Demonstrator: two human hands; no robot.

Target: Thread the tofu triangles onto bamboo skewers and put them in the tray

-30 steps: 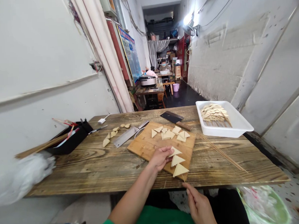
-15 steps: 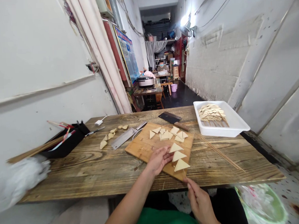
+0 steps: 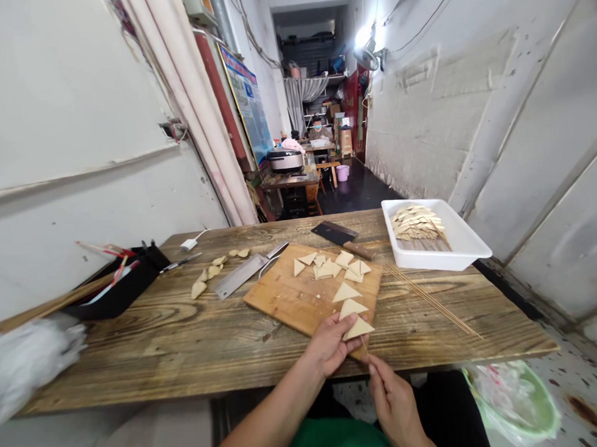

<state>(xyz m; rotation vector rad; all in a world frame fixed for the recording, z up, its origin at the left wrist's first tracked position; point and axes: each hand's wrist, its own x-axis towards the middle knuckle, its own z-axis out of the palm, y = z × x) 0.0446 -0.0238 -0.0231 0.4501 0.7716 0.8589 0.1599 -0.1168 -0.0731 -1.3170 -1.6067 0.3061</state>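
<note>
While the skewer (image 3: 363, 345) is clamped by fingers of the right hand (image 3: 395, 400), its nearest pale triangle (image 3: 360, 326) is held between thumb and fingers of the left hand (image 3: 329, 345).

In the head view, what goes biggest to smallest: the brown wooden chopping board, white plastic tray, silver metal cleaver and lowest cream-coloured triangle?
Largest to smallest:
Brown wooden chopping board
White plastic tray
Silver metal cleaver
Lowest cream-coloured triangle

At the table's (image 3: 185, 353) near edge, a skewer (image 3: 363, 343) is held by the right hand (image 3: 394, 400), its nearest triangle (image 3: 361, 327) by the left hand (image 3: 331, 345).
</note>
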